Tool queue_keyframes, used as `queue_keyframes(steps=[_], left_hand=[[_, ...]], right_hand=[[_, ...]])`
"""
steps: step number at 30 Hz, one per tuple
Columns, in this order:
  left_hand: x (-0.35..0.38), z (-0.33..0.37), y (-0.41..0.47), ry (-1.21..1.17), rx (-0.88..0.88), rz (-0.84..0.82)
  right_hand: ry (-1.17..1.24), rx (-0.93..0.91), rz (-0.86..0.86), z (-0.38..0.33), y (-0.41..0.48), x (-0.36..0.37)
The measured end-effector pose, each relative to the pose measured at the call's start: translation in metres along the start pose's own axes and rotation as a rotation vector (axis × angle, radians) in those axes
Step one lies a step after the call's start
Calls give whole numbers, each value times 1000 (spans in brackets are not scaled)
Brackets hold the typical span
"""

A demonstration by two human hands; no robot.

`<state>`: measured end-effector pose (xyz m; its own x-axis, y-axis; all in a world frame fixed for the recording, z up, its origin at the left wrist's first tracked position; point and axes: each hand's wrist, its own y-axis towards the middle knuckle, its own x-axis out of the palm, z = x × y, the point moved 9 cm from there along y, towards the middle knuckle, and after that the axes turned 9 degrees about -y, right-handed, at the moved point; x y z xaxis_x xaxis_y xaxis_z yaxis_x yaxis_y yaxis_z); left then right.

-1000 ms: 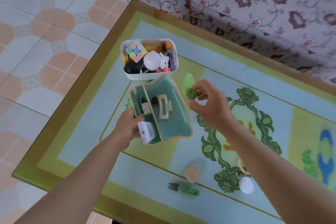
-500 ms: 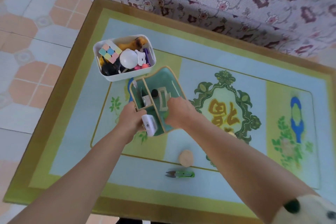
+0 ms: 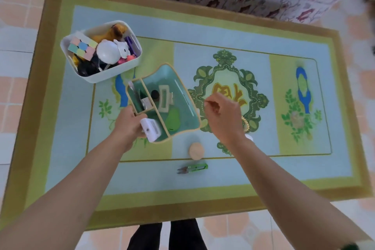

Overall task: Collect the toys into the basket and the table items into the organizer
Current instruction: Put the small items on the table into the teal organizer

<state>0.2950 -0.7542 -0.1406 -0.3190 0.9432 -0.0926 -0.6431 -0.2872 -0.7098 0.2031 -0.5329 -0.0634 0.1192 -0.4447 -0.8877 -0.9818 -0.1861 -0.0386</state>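
One gold character (image 3: 241, 96), perhaps Chinese, partly behind right hand (image 3: 223, 116)

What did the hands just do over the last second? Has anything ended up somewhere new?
The right hand carried the green item into the organizer, let it go in the big compartment, and drew back to the right, now holding nothing. The left hand still grips the organizer's near corner. The toy basket, wooden disc and green snips lie where they were.
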Motion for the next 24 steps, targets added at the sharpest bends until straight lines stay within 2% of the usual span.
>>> queue_keyframes(steps=[3,7,11,15,20,24], left_hand=[[8,-8,-3,12,-5,-59],[14,-19,-6,92,-4,-108],[19,-32,-11,163,-14,-163],[15,-45,-8,229,-24,-185],[14,-44,-11,213,-33,-177],[16,-44,-11,188,-49,-176]], right_hand=[[-36,147,-25,51,-35,17],[-111,100,-308,77,-92,72],[-219,59,-470,89,-132,106],[-349,24,-507,97,-146,121],[-432,-35,-434,101,-144,128],[-465,-97,-485,103,-141,136]])
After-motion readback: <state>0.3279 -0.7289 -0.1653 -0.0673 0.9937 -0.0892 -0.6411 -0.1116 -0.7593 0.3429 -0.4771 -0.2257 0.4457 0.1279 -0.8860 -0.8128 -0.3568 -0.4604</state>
